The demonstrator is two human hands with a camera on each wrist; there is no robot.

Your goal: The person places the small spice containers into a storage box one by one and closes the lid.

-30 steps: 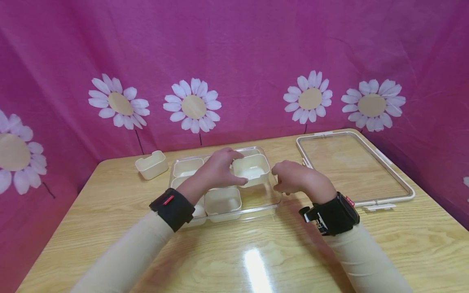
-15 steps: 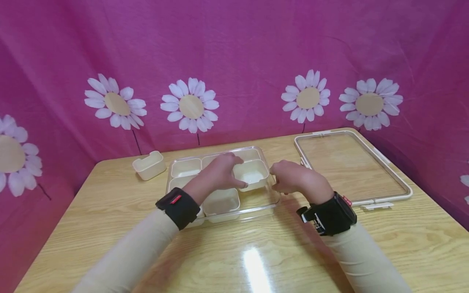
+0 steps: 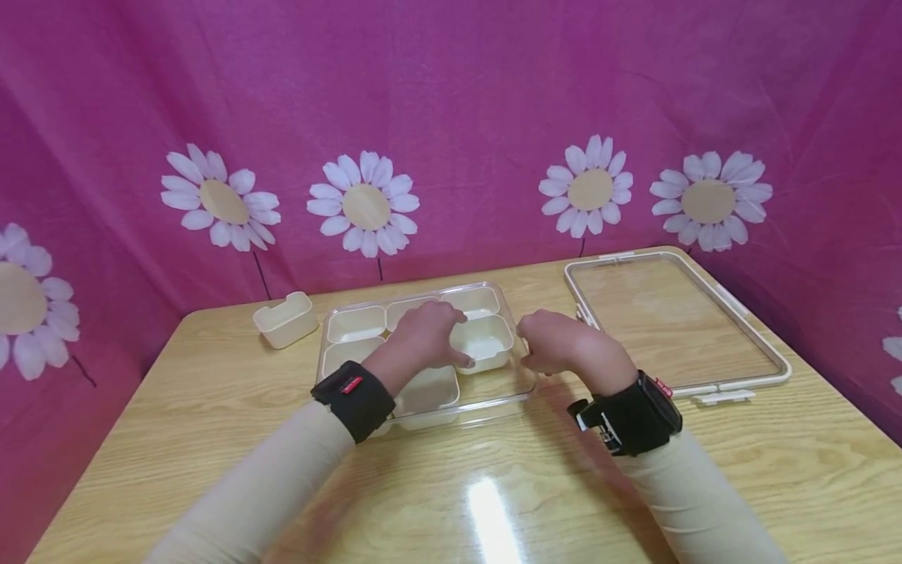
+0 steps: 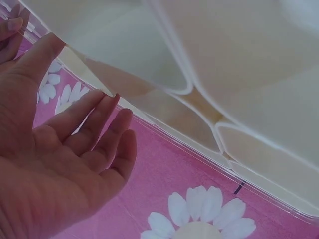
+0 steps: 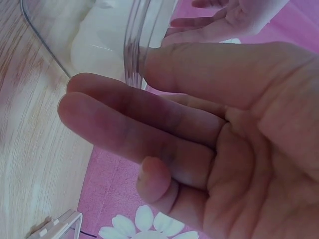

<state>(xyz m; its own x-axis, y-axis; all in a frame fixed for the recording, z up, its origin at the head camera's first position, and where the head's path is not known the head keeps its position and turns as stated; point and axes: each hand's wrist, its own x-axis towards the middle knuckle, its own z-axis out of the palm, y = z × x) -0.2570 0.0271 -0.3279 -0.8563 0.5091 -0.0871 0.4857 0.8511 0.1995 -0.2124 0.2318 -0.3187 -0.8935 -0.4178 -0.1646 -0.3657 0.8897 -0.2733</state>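
Note:
A small cream container (image 3: pixel 482 348) sits tilted low in the right part of a clear box (image 3: pixel 486 402), which holds several like it. My left hand (image 3: pixel 423 335) grips its left side between thumb and index finger. In the left wrist view the other fingers of that hand (image 4: pixel 75 149) extend loosely beside the box's edge. At the box's right wall my right hand (image 3: pixel 564 341) pinches the wall; the right wrist view shows the thumb against it and bent fingers below. Parts of the other containers are hidden behind my left hand.
Left of the box, a single cream container (image 3: pixel 285 323) with a notched rim stands on the wooden table (image 3: pixel 211 415). A clear lid (image 3: pixel 669 325) with a cream frame lies at the right. Behind the table hangs a purple flowered curtain (image 3: pixel 479 141).
The small container has come down a little into the clear box, and my left hand with it. My right hand has stayed at the box's right wall.

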